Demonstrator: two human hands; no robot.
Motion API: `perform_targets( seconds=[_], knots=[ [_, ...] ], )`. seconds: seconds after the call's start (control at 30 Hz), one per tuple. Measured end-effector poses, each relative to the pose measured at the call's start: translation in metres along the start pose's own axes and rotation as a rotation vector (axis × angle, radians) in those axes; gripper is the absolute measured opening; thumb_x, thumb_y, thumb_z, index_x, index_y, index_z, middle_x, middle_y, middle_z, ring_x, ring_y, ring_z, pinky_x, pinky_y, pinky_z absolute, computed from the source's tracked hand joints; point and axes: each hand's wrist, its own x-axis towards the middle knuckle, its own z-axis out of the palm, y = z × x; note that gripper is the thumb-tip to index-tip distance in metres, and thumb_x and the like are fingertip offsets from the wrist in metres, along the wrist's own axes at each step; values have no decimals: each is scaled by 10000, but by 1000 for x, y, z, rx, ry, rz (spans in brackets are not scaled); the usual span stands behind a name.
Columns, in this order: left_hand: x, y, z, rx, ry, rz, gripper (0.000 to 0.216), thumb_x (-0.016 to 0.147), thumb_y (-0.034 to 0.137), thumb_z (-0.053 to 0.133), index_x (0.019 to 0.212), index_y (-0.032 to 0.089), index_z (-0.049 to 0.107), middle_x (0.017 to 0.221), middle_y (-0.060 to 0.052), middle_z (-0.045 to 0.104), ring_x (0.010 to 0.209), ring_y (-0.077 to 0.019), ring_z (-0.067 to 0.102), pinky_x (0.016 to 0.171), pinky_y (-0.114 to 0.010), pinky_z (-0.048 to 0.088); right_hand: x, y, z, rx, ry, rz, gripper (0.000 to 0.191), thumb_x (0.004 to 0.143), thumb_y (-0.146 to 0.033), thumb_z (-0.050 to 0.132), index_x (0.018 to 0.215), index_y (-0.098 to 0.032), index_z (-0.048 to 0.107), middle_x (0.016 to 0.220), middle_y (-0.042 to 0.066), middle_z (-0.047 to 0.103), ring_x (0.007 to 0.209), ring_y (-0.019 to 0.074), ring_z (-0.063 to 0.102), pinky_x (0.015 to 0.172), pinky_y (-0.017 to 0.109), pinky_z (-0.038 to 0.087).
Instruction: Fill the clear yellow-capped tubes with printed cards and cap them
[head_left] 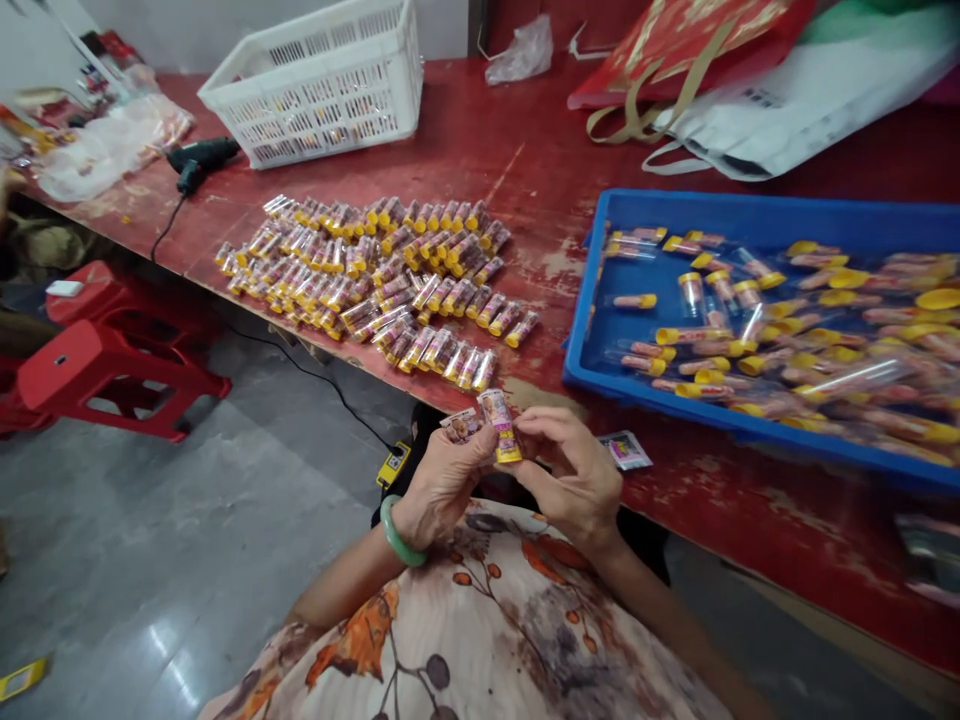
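My left hand (444,482), with a green bangle (402,532) at the wrist, is closed on a small tube with a yellow cap (498,424). The tube stands nearly upright with a printed sleeve round it. Printed sleeves (460,425) also stick out from the same hand, behind the thumb. My right hand (574,470) is beside the tube, its thumb and fingers partly bent and apart, close to the tube's right side. Whether its fingertips touch the tube is hard to make out. Past my hands lie rows of sleeved tubes (360,270) with yellow caps.
A blue tray (589,290) of unsleeved yellow-capped tubes stands on the red table (525,180) at right. A printed packet (625,450) lies by its front edge. Farther back are a white basket (322,90), a heat gun (201,158) and bags (795,110). Red stools (112,375) stand at left.
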Motion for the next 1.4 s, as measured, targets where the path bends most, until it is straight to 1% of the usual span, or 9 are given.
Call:
perform_targets(
  seconds=[0.1, 0.23, 0.47, 0.7, 0.83, 1.0, 1.2, 1.3, 1.4],
  knots=[
    [-2, -2, 2, 16, 7, 2, 319, 612, 315, 849, 828, 121, 715, 761, -37, 697, 686, -137, 626, 719, -271, 499, 1, -5, 0, 88, 26, 114, 302, 695, -33, 678, 928, -208, 602, 949, 22, 589, 747, 130, 576, 575, 237, 481],
    [-4, -4, 3, 53, 22, -2, 324, 619, 312, 844, 854, 131, 714, 762, -24, 688, 664, -118, 605, 693, -253, 483, 1, -8, 0, 118, 42, 168, 246, 696, -61, 704, 864, -199, 591, 901, 15, 574, 729, 128, 562, 558, 236, 460],
    [-4, -3, 7, 62, 10, -17, 312, 644, 331, 827, 860, 139, 711, 764, -23, 687, 652, -117, 606, 663, -246, 473, 2, -7, -2, 33, 65, 114, 188, 726, -94, 689, 865, -192, 608, 880, 24, 592, 712, 132, 565, 566, 252, 449],
    [0, 2, 8, 53, 43, -42, 364, 584, 362, 857, 828, 129, 720, 760, -40, 699, 673, -145, 636, 702, -273, 501, 2, -5, -8, 6, 7, 81, 180, 758, -157, 699, 919, -189, 626, 911, 49, 615, 646, 120, 567, 530, 252, 460],
    [0, 2, 8, 66, 42, -25, 341, 601, 372, 845, 810, 136, 717, 780, -44, 709, 719, -165, 653, 731, -292, 518, 2, -7, -8, -77, 35, -17, 167, 776, -116, 666, 920, -195, 642, 895, 52, 642, 717, 149, 614, 599, 279, 496],
    [0, 3, 7, 63, 40, -23, 285, 643, 354, 823, 790, 138, 710, 755, -30, 697, 672, -140, 639, 709, -284, 529, -1, -5, -4, -189, 60, -178, 256, 793, -54, 620, 1001, -198, 654, 933, 74, 659, 822, 175, 648, 682, 304, 540],
    [1, 2, 2, 85, 34, -34, 323, 667, 380, 803, 856, 131, 720, 784, -48, 702, 681, -148, 642, 663, -268, 523, -7, 3, -6, -457, 39, -370, 321, 825, -75, 581, 1115, -205, 620, 986, 98, 681, 838, 183, 674, 661, 283, 553],
    [1, 2, 0, 101, 51, -58, 320, 665, 391, 802, 814, 124, 711, 731, -39, 687, 619, -128, 621, 633, -256, 516, -9, 7, -7, -614, -26, -493, 336, 834, -86, 536, 1158, -158, 590, 984, 137, 682, 810, 197, 671, 659, 297, 544],
    [1, 2, -2, 94, 59, -74, 325, 659, 398, 804, 788, 119, 700, 711, -34, 673, 610, -123, 614, 625, -254, 517, -9, 8, -6, -715, -114, -560, 315, 833, -86, 489, 1129, -111, 594, 971, 171, 676, 786, 212, 660, 654, 317, 530]
  ],
)
